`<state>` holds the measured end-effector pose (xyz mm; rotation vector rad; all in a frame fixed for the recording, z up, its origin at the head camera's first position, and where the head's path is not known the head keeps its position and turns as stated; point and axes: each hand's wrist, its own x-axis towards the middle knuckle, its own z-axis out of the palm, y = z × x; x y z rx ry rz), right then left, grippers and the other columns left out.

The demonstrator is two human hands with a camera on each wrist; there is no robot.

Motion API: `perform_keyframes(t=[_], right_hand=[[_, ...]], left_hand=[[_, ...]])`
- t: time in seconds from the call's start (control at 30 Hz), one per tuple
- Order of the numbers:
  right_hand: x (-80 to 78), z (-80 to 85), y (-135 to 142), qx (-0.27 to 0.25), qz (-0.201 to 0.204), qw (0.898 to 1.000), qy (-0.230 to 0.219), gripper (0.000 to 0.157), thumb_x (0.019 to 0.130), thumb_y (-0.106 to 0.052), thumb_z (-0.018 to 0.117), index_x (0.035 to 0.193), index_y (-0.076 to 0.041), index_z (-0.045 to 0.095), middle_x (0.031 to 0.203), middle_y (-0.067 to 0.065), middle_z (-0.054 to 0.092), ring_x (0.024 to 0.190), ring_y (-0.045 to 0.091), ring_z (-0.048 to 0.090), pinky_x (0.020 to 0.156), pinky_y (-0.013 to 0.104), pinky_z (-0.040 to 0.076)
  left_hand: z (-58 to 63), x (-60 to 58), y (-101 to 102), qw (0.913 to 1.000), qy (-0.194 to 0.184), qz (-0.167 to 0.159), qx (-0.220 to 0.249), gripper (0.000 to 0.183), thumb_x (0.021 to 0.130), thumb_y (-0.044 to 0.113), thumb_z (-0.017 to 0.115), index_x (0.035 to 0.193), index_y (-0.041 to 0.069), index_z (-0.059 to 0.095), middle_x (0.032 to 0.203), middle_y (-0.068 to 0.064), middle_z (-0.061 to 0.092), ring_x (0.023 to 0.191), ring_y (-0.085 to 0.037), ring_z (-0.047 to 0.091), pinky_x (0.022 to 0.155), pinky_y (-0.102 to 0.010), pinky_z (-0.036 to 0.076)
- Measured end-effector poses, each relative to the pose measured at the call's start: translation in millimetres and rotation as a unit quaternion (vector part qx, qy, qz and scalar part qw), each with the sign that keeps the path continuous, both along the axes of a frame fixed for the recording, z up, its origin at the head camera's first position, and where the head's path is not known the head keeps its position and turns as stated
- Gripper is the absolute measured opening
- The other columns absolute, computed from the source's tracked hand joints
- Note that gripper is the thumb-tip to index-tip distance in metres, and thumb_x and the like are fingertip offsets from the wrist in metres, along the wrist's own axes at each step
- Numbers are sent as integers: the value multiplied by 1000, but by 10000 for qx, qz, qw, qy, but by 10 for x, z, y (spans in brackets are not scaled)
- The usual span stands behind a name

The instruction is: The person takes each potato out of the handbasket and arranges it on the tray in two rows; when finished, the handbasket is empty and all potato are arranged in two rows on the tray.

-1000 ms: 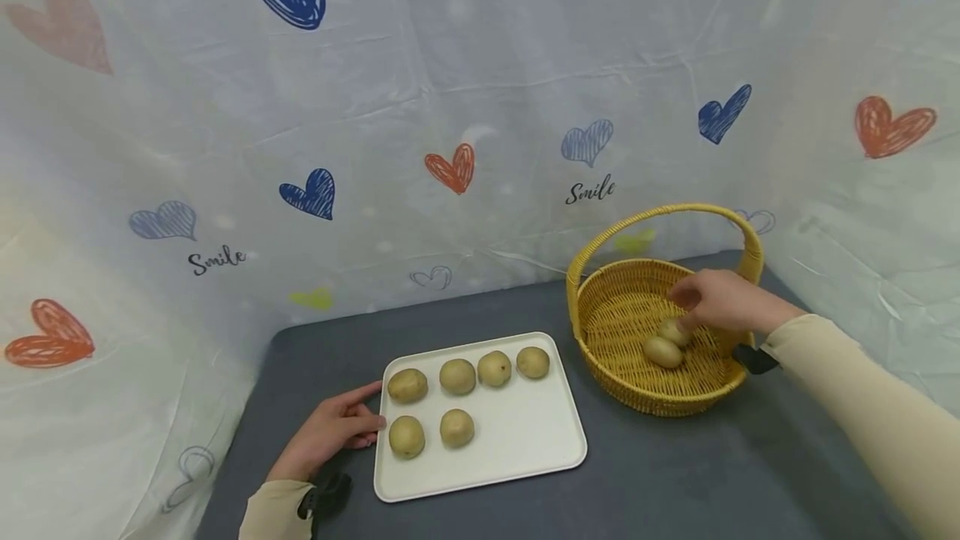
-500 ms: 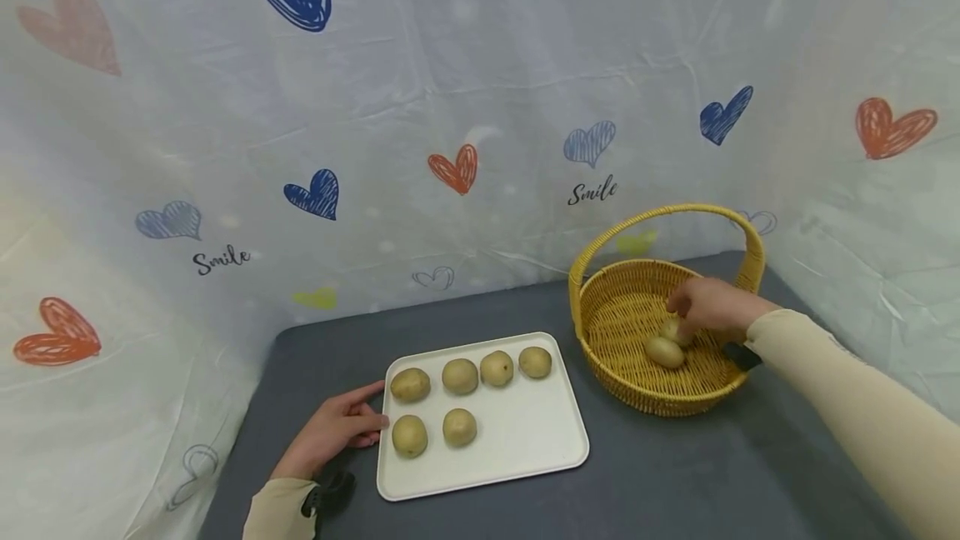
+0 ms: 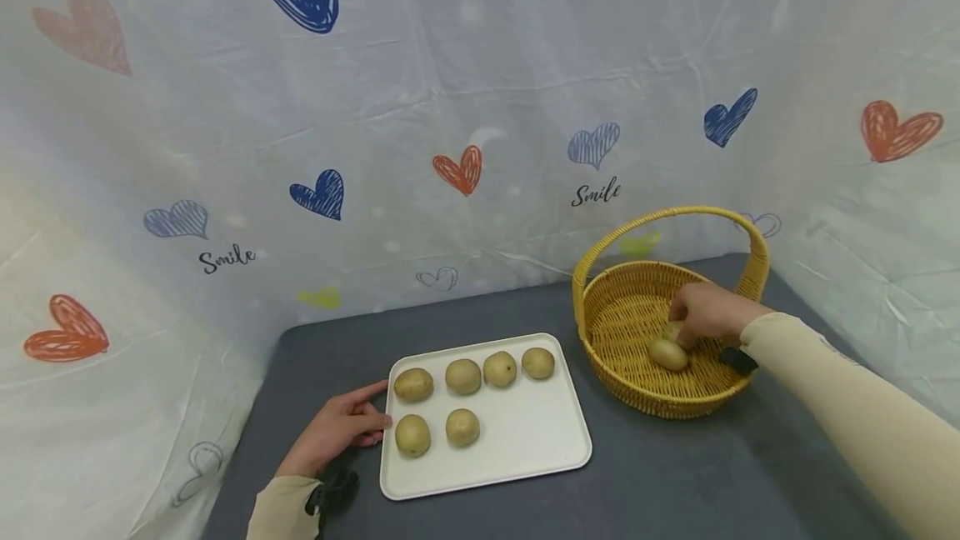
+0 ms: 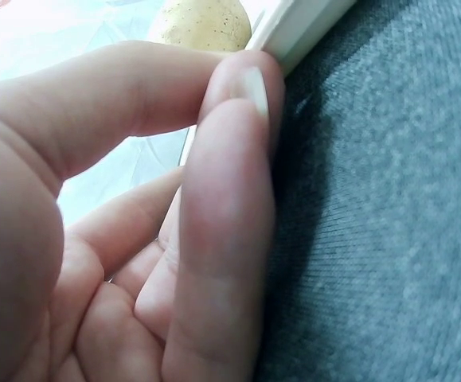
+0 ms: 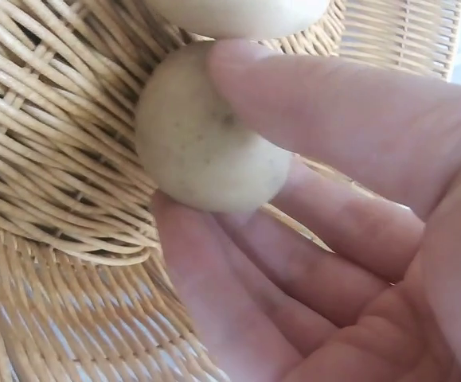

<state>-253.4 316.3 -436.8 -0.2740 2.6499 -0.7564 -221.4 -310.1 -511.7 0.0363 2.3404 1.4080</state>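
Observation:
In the basket (image 3: 678,407), my right hand (image 3: 708,312) holds a potato (image 5: 206,131) between thumb and fingers. The right wrist view shows the thumb on one side of it and the fingertips along the other. A second potato (image 3: 667,354) lies right beside it on the woven bottom. My left hand (image 3: 337,432) touches the left edge of the white tray (image 3: 525,440), with index finger straight and thumb at the rim; its other fingers curl loosely beneath. On the tray are several potatoes (image 3: 462,376): a back row and two nearer the front.
The basket's tall arched handle (image 3: 678,213) rises over my right forearm. Tray and basket stand on a dark grey table (image 3: 645,482). A white curtain (image 3: 510,232) printed with hearts hangs behind and at both sides.
My right hand has lowered slightly into the basket, its fingers closing around the rear potato. The left hand stays at the tray edge. The whole view has shifted slightly.

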Motion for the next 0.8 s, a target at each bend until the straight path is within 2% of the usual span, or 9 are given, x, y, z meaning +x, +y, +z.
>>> perform_keyframes(t=[0.07, 0.17, 0.3, 0.47, 0.63, 0.8], right_hand=[[0, 12, 4, 6, 2, 10000, 95, 39, 82, -2, 80, 119, 6, 76, 111, 18, 75, 89, 25, 63, 73, 38, 54], [10, 52, 16, 18, -44, 9994, 347, 40, 84, -6, 79, 123, 6, 75, 113, 17, 75, 90, 25, 64, 73, 38, 54], [51, 138, 33, 76, -170, 9964, 830, 43, 92, -15, 81, 129, 6, 75, 121, 21, 76, 105, 35, 72, 82, 48, 61], [129, 267, -88, 80, -158, 9912, 1314, 46, 95, -23, 83, 130, 5, 75, 123, 20, 78, 115, 42, 72, 94, 57, 59], [253, 371, -341, -112, -81, 9882, 1523, 47, 94, -30, 85, 129, 0, 77, 116, 11, 81, 107, 29, 75, 91, 53, 61], [428, 399, -655, -492, -247, 9853, 1614, 45, 92, -38, 88, 126, -10, 80, 108, -2, 81, 98, 15, 75, 87, 45, 62]], left_hand=[[0, 1, -1, 10000, -10, 7, 4, 85, 94, 26, 86, 166, 6, 44, 87, -5, 73, 78, -16, 70, 72, -27, 62], [-4, 2, 0, 10000, -22, 28, -6, 85, 94, 26, 86, 166, 7, 44, 87, -4, 73, 78, -16, 70, 71, -27, 62], [-6, -6, 4, 10000, -4, 43, -36, 85, 94, 26, 87, 165, 7, 45, 87, -4, 73, 77, -15, 70, 71, -27, 62], [-6, 2, -13, 10000, 33, 67, -45, 85, 94, 26, 86, 165, 7, 45, 87, -5, 73, 77, -16, 70, 71, -27, 62], [-25, -8, -15, 9998, 9, 161, -98, 85, 92, 28, 87, 165, 10, 47, 87, -5, 74, 77, -16, 70, 71, -28, 62], [-43, -21, 3, 9995, -7, 225, -216, 84, 91, 31, 89, 164, 14, 50, 87, -7, 74, 76, -16, 70, 72, -30, 62]])
